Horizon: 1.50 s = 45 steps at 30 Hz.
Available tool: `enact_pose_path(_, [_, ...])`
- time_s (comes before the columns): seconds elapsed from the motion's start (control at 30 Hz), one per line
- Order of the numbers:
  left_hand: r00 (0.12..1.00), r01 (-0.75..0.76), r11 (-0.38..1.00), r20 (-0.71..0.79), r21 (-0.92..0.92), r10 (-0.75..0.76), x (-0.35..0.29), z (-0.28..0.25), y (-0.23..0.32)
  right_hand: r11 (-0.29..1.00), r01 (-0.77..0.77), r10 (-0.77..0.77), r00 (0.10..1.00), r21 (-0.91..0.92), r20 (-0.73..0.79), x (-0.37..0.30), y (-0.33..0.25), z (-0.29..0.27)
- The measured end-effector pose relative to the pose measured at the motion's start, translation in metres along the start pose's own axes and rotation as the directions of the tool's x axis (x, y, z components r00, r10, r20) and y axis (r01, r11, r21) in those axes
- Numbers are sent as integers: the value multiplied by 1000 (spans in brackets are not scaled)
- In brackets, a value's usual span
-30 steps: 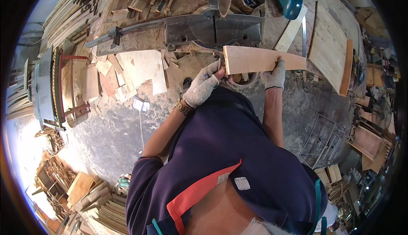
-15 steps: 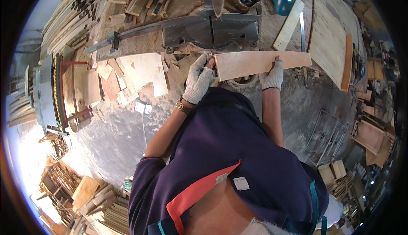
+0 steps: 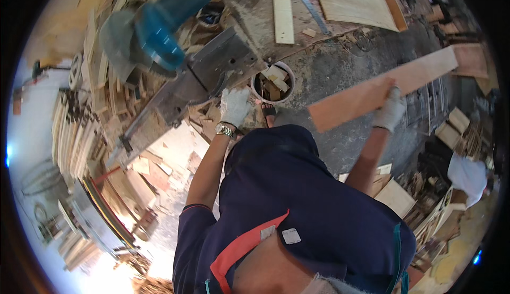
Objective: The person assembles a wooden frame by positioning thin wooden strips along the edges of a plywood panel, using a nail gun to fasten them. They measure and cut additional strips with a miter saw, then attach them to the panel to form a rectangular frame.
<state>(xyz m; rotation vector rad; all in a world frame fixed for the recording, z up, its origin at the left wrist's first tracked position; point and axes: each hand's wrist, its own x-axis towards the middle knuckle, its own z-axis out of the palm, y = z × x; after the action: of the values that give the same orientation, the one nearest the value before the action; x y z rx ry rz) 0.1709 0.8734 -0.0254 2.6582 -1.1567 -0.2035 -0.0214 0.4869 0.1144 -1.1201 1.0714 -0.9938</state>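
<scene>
My right hand (image 3: 390, 110), in a knitted white glove, grips a long flat wooden board (image 3: 350, 96) near its middle, thumb on the upper face. The board slants up to the right, held over the floor on my right side. My left hand (image 3: 235, 106), also gloved and with a watch (image 3: 225, 129) at the wrist, is at the front edge of the grey saw bed (image 3: 220, 60). Its fingers are apart, and nothing shows in them. Over the bed stands a miter saw with a teal body (image 3: 164, 33).
A round bucket of wood offcuts (image 3: 280, 94) stands beside the saw bench. On the bench lie a pale wood strip (image 3: 283, 15), a metal rule (image 3: 311, 7) and a large panel (image 3: 356, 1). Another person in a white top (image 3: 467, 177) is at the far right.
My body has turned to the right. The left hand has let go of the board's end; my right hand has carried the board out to the right, away from the saw.
</scene>
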Motion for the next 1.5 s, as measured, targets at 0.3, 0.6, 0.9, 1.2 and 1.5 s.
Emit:
enact_pose_path(0.3, [936, 350, 912, 123, -215, -330, 202, 37, 65, 857, 300, -444, 843, -420, -303, -8, -28, -96])
enact_pose_path(0.6, [812, 570, 808, 254, -152, -525, 268, 49, 88, 862, 343, -473, 806, -372, -355, -16, -18, -146])
enact_pose_path(0.9, [915, 402, -131, 393, -906, 90, 57, -13, 26, 983, 75, -46, 984, -168, 173, 65, 69, -30])
enact_pose_path(1.2, [930, 350, 290, 294, -890, -221, -171, -108, 18, 801, -598, 463, 581, -35, 670, -142, 181, 206])
enact_pose_path(1.5, [913, 335, 349, 211, -875, -348, -279, -120, -29, 686, -655, 506, 117, -317, 854, -342, 293, 306])
